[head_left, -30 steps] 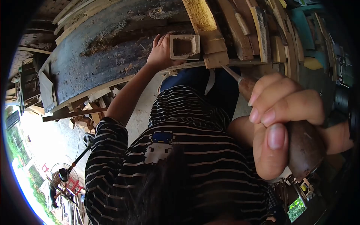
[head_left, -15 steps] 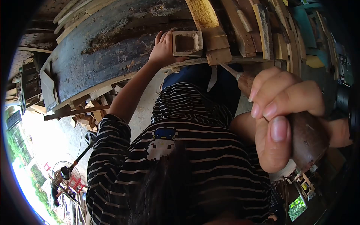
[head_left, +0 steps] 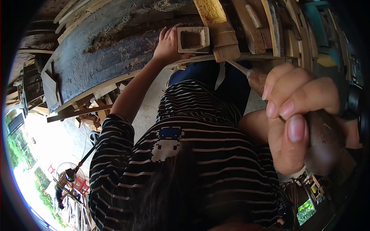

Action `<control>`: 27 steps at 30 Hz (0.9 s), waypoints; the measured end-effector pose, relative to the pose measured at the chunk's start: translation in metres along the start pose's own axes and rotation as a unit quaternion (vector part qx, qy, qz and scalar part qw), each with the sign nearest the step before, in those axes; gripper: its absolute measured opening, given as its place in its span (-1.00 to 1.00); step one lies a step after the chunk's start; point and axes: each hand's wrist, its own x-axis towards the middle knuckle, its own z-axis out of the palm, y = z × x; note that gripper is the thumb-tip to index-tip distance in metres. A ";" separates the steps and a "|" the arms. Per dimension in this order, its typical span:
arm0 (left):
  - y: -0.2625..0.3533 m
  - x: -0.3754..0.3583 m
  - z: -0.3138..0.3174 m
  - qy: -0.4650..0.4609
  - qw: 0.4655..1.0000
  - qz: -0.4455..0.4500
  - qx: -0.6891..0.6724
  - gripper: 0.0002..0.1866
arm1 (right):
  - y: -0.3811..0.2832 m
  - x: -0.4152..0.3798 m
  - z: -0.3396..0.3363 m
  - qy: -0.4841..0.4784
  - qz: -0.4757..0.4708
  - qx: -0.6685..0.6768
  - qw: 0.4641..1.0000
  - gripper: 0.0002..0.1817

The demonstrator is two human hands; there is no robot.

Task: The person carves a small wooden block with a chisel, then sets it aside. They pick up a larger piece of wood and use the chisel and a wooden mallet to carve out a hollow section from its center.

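My left hand (head_left: 166,48) is closed around the left side of a small square wooden box (head_left: 193,51), its fingers at the far side and thumb along the near edge. The box rests near the bench's front edge, and its hollow faces up, brown inside. Close to the camera, my right hand (head_left: 302,100) wraps around the thick brown handle of a wooden-handled chisel (head_left: 254,81). The chisel's thin shank points away toward the bench edge, beside the box. Its cutting end cannot be made out clearly.
The dark, worn workbench (head_left: 92,73) carries shavings and dust. Right of the box lies a long hollowed piece of wood (head_left: 217,29), with several boards (head_left: 250,34) beyond it. Wood offcuts (head_left: 96,111) are piled below the bench, and a fan (head_left: 69,177) stands at lower left.
My right hand and the chisel have shifted slightly right in view. The box and my left hand appear a little higher, along with a small shift of the view.
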 end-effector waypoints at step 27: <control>-0.002 -0.001 0.002 0.002 1.000 0.010 -0.003 0.24 | 0.152 -0.024 0.027 0.274 -0.038 0.066 0.959 -0.74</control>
